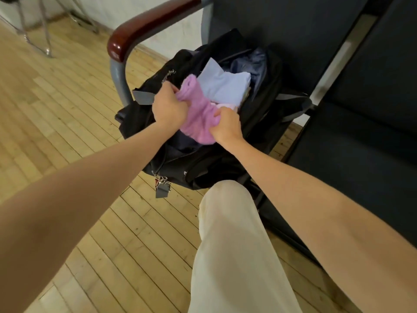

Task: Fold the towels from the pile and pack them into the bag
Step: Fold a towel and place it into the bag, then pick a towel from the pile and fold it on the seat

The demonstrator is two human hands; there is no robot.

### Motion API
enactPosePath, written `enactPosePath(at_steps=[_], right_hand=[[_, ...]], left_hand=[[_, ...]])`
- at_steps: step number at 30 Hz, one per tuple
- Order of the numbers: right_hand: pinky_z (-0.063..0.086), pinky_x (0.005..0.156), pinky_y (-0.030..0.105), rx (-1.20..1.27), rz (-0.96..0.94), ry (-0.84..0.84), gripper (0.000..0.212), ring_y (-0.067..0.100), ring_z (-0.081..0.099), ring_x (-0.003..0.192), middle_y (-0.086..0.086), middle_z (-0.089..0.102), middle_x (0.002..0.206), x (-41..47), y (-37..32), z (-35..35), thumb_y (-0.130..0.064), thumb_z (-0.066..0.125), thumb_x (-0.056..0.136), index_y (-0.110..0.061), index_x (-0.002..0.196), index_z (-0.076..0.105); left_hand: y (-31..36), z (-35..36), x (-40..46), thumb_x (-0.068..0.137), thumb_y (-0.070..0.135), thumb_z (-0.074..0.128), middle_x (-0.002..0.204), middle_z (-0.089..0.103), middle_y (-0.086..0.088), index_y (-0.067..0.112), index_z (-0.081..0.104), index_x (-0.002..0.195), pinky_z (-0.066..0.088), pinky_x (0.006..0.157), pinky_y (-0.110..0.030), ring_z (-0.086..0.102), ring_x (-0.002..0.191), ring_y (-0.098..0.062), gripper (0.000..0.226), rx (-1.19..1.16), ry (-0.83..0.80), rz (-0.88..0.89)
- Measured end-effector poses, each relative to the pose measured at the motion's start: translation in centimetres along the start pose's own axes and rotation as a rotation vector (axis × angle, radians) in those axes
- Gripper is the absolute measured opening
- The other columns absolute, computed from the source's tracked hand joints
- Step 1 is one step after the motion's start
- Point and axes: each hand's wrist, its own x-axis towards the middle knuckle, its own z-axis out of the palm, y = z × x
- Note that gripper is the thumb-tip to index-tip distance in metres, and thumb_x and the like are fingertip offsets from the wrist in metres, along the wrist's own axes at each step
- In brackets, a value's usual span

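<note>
An open black bag [144,123] sits on the left end of a dark seat. Over its opening I hold a folded pink fluffy towel [198,114]. My left hand [169,107] grips the towel's left side and my right hand [226,126] grips its lower right edge. Inside the bag lies a folded pale blue towel [225,85], with a sliver of light pink cloth [225,106] under it. The pile of loose towels is out of view.
A wooden-topped metal armrest [144,26] curves over the bag's left side. Dark seat cushions [361,136] stretch to the right. My leg in cream trousers [228,245] stands below the bag. A strap clip [161,188] hangs off the bag over the wooden floor [67,109].
</note>
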Motion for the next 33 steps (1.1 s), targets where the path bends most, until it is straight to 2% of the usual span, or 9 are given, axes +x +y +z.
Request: enactPosePath(at_steps=[2,4,7,11,16,18,21,27,33], right_hand=[[0.048,0.081,0.030,0.018,0.025,-0.034,0.031,0.033,0.059,0.106,0.017,0.061,0.114,0.1,1.4,0.1,-0.007,0.061,0.081,-0.003,0.112,0.059],[0.046,0.081,0.028,0.000,0.062,-0.063,0.034,0.031,0.058,0.107,0.018,0.061,0.115,0.6,2.1,0.0,-0.008,0.066,0.079,-0.001,0.112,0.060],[0.048,0.085,0.027,-0.035,0.116,-0.130,0.040,0.029,0.058,0.109,0.016,0.060,0.117,1.7,1.6,0.1,-0.011,0.070,0.078,0.000,0.115,0.059],[0.055,0.060,0.026,0.007,0.163,-0.256,0.020,0.028,0.065,0.087,0.017,0.062,0.103,2.5,-0.6,0.9,-0.006,0.069,0.078,-0.002,0.094,0.058],[0.045,0.084,0.032,-0.152,0.044,-0.193,0.031,0.032,0.055,0.112,0.016,0.057,0.122,0.8,0.5,2.6,-0.012,0.059,0.088,-0.002,0.117,0.055],[0.042,0.076,0.030,-0.191,0.012,-0.247,0.022,0.033,0.057,0.105,0.017,0.061,0.113,0.3,1.2,2.9,-0.020,0.052,0.094,-0.003,0.103,0.061],[0.034,0.073,0.030,-0.273,-0.072,-0.343,0.035,0.033,0.053,0.096,0.022,0.059,0.102,-0.2,1.9,1.9,-0.028,0.039,0.099,-0.011,0.070,0.049],[0.037,0.096,0.041,-0.443,-0.262,-0.124,0.040,0.036,0.041,0.118,0.020,0.046,0.126,-3.7,3.7,-4.8,-0.030,0.037,0.101,-0.005,0.117,0.064],[0.037,0.099,0.044,-0.547,-0.015,-0.088,0.037,0.039,0.037,0.124,0.021,0.041,0.130,-10.1,10.9,-14.3,-0.029,0.044,0.099,-0.003,0.124,0.053]], left_hand=[[-1.2,0.6,-0.1,0.081,0.012,0.053,0.093,0.060,-0.005,0.015,0.049,0.099,0.040,0.094,-0.039,0.056,0.095,-0.028,0.019,0.118,-0.029,-0.007],[-2.5,1.0,0.2,0.081,0.008,0.049,0.089,0.063,-0.008,0.012,0.051,0.099,0.015,0.115,-0.047,0.058,0.097,-0.030,0.019,0.300,-0.027,0.002],[-4.1,1.4,0.9,0.082,0.002,0.043,0.065,0.051,-0.002,0.009,0.050,0.092,-0.003,0.117,-0.052,0.062,0.088,-0.034,0.014,0.574,-0.009,0.050],[-5.1,1.0,1.9,0.083,0.002,0.043,0.058,0.044,-0.001,0.009,0.044,0.080,-0.003,0.117,-0.054,0.061,0.078,-0.036,0.008,0.747,-0.027,0.154],[-6.0,1.0,1.9,0.083,0.010,0.056,0.060,0.048,-0.001,0.011,0.049,0.072,-0.005,0.118,-0.051,0.062,0.087,-0.029,0.013,0.941,-0.156,0.154],[-5.6,1.2,1.7,0.081,0.012,0.058,0.066,0.047,-0.002,0.011,0.050,0.077,-0.004,0.118,-0.052,0.060,0.094,-0.029,0.009,0.955,-0.223,0.124],[-4.7,1.1,1.8,0.082,0.016,0.058,0.093,0.058,-0.010,0.007,0.052,0.101,0.001,0.118,-0.055,0.057,0.106,-0.033,0.021,0.936,-0.266,0.088],[-0.7,1.0,-1.9,0.090,0.018,0.051,0.124,0.049,-0.020,0.003,0.050,0.120,0.011,0.115,-0.058,0.046,0.120,-0.039,0.034,0.773,-0.235,0.186],[7.5,4.4,-8.8,0.093,0.031,0.050,0.132,0.048,-0.018,0.006,0.047,0.130,0.024,0.108,-0.051,0.044,0.124,-0.038,0.045,0.656,-0.372,0.325]])
